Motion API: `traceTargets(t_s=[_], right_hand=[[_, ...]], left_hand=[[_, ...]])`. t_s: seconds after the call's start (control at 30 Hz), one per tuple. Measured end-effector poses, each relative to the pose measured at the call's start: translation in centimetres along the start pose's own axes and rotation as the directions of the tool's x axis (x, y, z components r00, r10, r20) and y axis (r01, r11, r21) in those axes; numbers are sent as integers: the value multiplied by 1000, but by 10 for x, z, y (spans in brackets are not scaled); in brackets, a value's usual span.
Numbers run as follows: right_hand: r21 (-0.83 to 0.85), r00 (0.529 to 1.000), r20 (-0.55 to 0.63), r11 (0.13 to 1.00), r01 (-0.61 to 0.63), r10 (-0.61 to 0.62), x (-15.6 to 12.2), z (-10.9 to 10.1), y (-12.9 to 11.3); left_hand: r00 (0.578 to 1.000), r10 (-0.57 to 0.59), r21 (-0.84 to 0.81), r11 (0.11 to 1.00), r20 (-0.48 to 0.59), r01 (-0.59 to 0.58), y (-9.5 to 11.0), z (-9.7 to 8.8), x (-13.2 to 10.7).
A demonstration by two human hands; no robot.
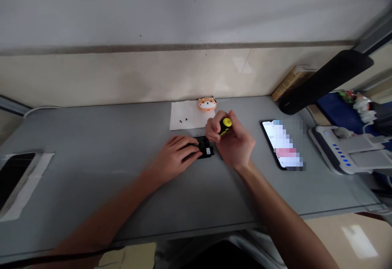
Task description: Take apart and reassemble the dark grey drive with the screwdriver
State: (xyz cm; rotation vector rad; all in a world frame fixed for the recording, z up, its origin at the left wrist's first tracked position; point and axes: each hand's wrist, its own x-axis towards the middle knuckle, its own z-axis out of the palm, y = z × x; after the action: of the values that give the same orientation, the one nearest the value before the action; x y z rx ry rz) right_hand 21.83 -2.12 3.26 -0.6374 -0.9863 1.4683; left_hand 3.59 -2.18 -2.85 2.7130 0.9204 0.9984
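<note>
My right hand (234, 138) is wrapped around a screwdriver (226, 125) with a black and yellow handle. Its yellow end points up toward me, and the shaft and tip are hidden behind the fist. Directly left of it, my left hand (177, 154) grips a flat black device (208, 151) against the desk, fingers across its left part. A small white label shows on the device's right side; what kind of device it is, I cannot tell. Just behind lies a sheet of white paper (191, 112) bearing several tiny dark pieces that look like screws (180, 121).
An orange dog-faced case (207, 104) sits on the paper's back right corner. Right of my hands lies a lit phone (277, 144), then a white power strip (339, 150). A black cylinder (324, 83) leans by a book (290, 82). Another dark-screened device (15, 175) is far left.
</note>
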Motion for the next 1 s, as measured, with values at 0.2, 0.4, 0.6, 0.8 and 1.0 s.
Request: traceTargets(t_s=[0.2,0.4,0.6,0.8,1.0], right_hand=[[-22,1000,-20,1000,-14,14,0,1,0],[87,1000,5,996,21,-22,-1,2,-4],[128,999,21,991,46,-49,-3,3,-14],[129,995,66,990,60,-69,-4,4,-16],[48,986,-10,985,164,-164,-3,-5,-28]], left_hand=[[1000,15,14,1000,-14,-15,-1,-1,1],[986,-135,2,991,-99,136,1,1,0],[957,-265,-22,964,-120,264,5,2,-3],[964,-241,-81,969,-113,233,5,7,0],[976,-184,-63,982,-119,178,1,3,2]])
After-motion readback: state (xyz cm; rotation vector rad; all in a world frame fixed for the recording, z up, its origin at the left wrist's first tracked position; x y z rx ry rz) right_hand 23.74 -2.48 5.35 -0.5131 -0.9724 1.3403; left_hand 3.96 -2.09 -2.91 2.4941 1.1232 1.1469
